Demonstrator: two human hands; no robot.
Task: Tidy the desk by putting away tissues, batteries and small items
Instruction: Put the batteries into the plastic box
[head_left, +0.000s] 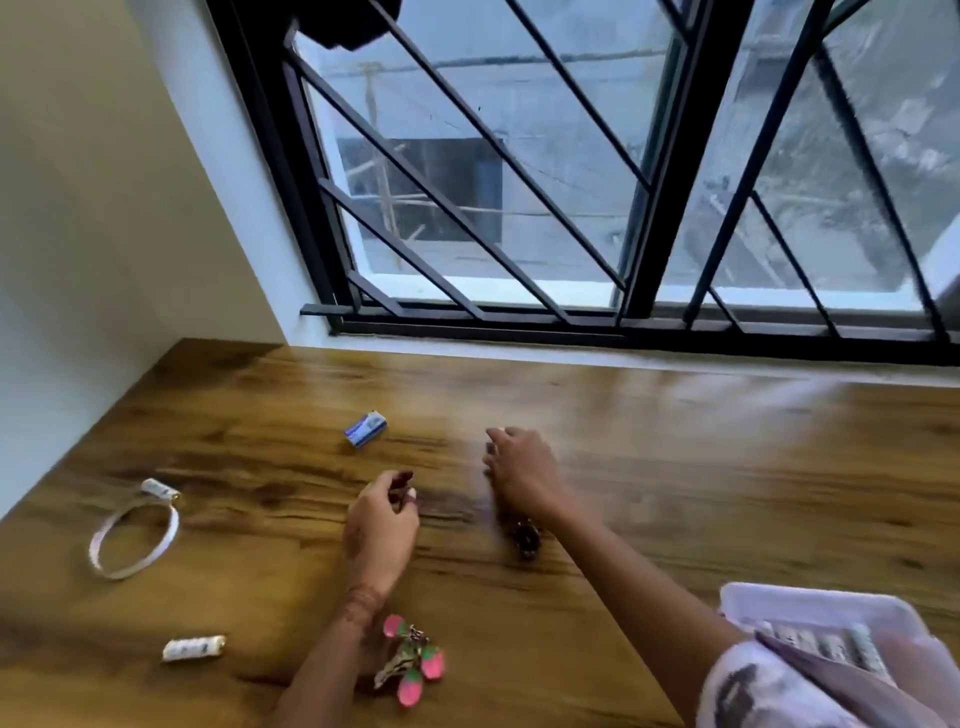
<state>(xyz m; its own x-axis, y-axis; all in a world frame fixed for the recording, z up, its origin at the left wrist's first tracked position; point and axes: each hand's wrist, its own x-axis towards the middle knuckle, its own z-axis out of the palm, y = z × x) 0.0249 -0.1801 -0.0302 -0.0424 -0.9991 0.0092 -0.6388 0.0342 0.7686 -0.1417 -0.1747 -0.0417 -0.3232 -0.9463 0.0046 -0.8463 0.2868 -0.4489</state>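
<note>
Near the middle of the wooden table, the left hand, fingers curled inward, thumb and forefinger tips close together. Something dark red at those tips, impossible to tell whether a held thing or only nails. At 2 o'clock from it, the right hand, motion-blurred, palm down, fingers bent onto the wood around a small dark shape; grip or mere touch not clear through the blur. At 12 o'clock from the left hand, apart from both hands, a small blue-and-white box lying flat. Well off at 9 o'clock, near the table's left edge, a white looped band with a small white cylinder at its far end. At 8 o'clock, towards the front edge, a second white cylinder on its side. At 6 o'clock, just beside the left forearm, a pink-and-green keychain. Close under the right wrist, a small dark object, too blurred to name. At 4 o'clock, in the lower right corner, a pale lilac tray with printed items inside, next to a pale sleeve. Beyond the far table edge, at 12 o'clock, a window with a black grille.
</note>
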